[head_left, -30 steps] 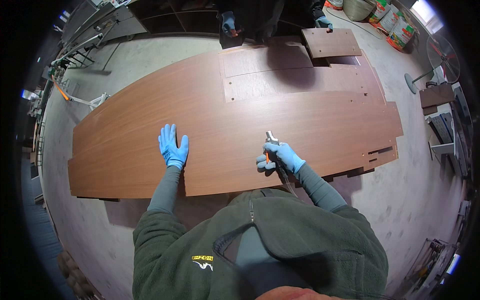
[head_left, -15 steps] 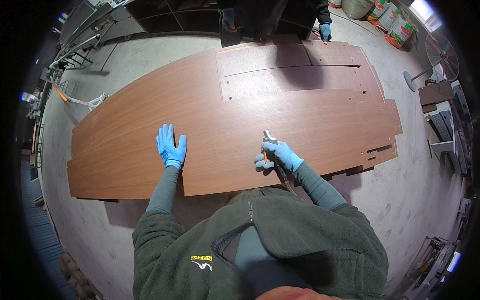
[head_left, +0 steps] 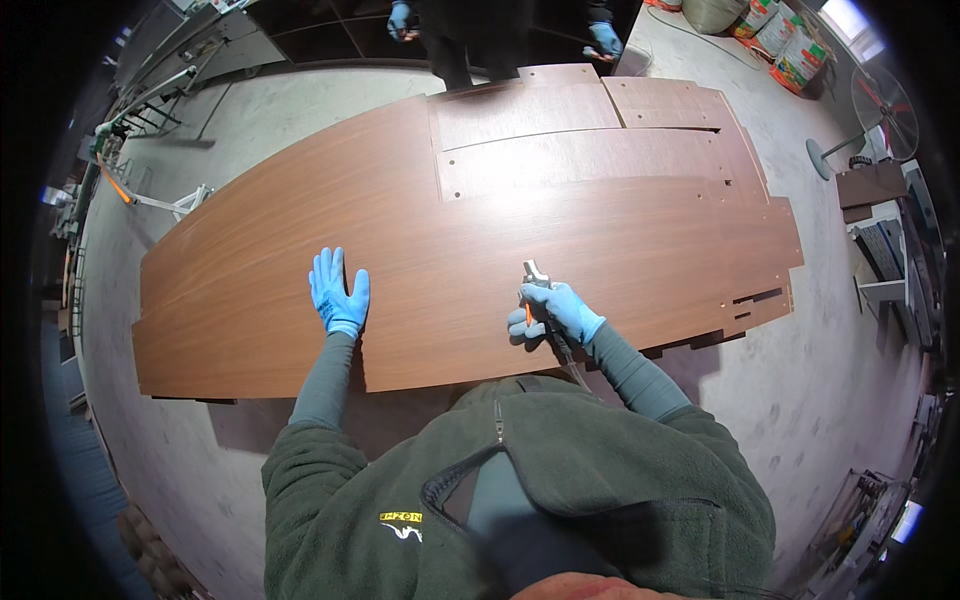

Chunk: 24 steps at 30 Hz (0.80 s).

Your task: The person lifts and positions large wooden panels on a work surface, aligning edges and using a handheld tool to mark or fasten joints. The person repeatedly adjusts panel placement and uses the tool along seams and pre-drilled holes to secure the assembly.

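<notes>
left grip point(head_left: 340, 297): released, palm down, fingers spread on the near left part of the large brown panel point(head_left: 400, 240); such a flat spread would suit steadying, though pressure cannot be confirmed. right grip point(head_left: 564, 308): grasping the hand tool point(head_left: 537, 277) over the panel's near middle, metal end pointing far; the orange lever point(head_left: 528, 313) faces the curled fingers, presumably for easy squeezing. smaller panels point(head_left: 665, 102) lie at the far right, close edge to edge, apparently for a flat layout. co-worker point(head_left: 478, 35) stands at the far side, both hands off the panels.
</notes>
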### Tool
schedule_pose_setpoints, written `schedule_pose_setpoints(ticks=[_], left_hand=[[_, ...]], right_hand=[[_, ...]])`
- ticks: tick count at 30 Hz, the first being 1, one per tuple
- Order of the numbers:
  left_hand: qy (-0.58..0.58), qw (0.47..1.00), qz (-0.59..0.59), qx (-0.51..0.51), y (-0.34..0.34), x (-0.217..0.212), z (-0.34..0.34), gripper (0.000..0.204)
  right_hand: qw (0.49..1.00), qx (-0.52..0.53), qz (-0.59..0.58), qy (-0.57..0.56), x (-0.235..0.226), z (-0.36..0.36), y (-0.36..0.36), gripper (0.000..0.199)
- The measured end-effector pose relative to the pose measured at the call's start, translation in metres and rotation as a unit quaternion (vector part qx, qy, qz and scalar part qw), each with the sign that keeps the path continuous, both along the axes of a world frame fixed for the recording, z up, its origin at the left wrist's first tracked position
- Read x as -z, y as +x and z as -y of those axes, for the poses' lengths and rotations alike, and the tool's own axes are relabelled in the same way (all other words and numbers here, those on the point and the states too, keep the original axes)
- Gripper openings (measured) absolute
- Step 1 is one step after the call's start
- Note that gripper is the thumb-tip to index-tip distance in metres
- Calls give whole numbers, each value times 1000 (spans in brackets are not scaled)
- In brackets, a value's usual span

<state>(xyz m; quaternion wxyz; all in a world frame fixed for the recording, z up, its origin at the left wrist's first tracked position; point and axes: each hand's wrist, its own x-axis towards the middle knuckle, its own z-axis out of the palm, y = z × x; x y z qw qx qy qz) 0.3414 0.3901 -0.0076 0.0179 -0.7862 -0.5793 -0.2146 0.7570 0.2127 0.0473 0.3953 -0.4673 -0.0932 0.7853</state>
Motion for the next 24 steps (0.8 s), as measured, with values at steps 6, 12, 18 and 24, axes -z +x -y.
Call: schedule_pose_setpoints(ticks=[6,12,18,24], left_hand=[[-7,1000,-3,-7,-1,0,-1,71],[-33,999,-24,-19,6,-13,-1,71],[63,983,38,168,122,-34,-64,71],[28,957,35,288,319,-40,-119,74]], right_hand=[[999,1,29,-14,-19,-3,-5,23],[995,-30,97,16,-52,-63,7,30],[983,18,164,75,-89,-156,34,37],[980,70,184,32,-101,-189,98,33]])
